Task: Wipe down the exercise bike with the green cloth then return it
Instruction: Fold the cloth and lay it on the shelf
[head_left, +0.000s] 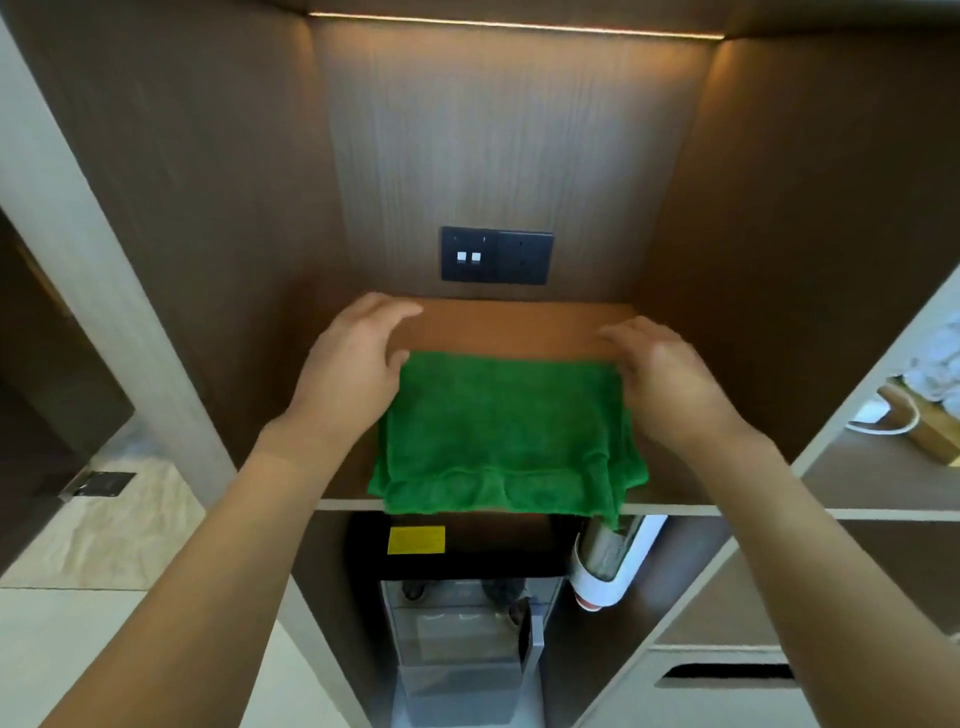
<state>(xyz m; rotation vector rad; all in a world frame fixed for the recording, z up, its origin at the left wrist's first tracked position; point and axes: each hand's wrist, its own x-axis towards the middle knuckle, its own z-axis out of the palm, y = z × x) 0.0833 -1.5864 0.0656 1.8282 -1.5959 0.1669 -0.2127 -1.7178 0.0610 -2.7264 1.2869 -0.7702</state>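
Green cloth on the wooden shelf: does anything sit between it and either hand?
Nothing visible does. The folded green terry cloth lies on the brown wooden shelf, the left hand and right hand at its two far corners.

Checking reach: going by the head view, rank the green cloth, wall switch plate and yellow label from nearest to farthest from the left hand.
1. Green cloth, touching the left hand.
2. Wall switch plate, up on the back wall.
3. Yellow label, below the shelf.

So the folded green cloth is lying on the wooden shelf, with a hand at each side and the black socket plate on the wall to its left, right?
Not quite. The head view shows the socket plate on the back wall behind the cloth, not left.
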